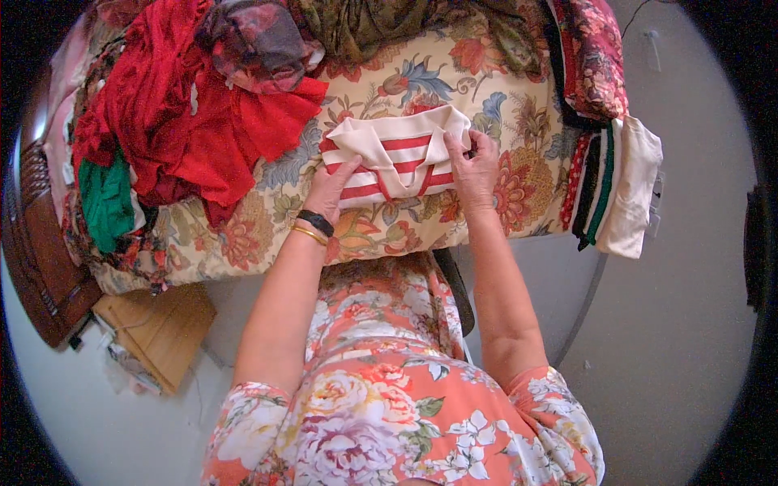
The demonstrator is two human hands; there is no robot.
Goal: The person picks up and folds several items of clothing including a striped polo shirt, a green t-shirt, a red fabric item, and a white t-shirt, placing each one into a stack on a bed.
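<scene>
A red-and-white striped shirt (371, 185) with a white collar lies folded into a compact bundle on the flowered bedspread (279, 235). Its collar and V-shaped neck opening face up. My left hand (328, 193) grips the left side, thumb on top and the other fingers mostly hidden by the cloth. On that wrist are a black band and a gold-coloured bangle. At the right end of the collar, my right hand (476, 172) holds the shirt's edge between thumb and bent fingers.
Loose red clothing (203, 121) heaps up at the left, beside a green cloth (105, 198). A dark plaid bundle (258, 44) and olive-brown fabric (365, 24) lie at the far side. Folded garments (630, 190) hang over the right edge. A wooden cabinet (158, 332) stands below left.
</scene>
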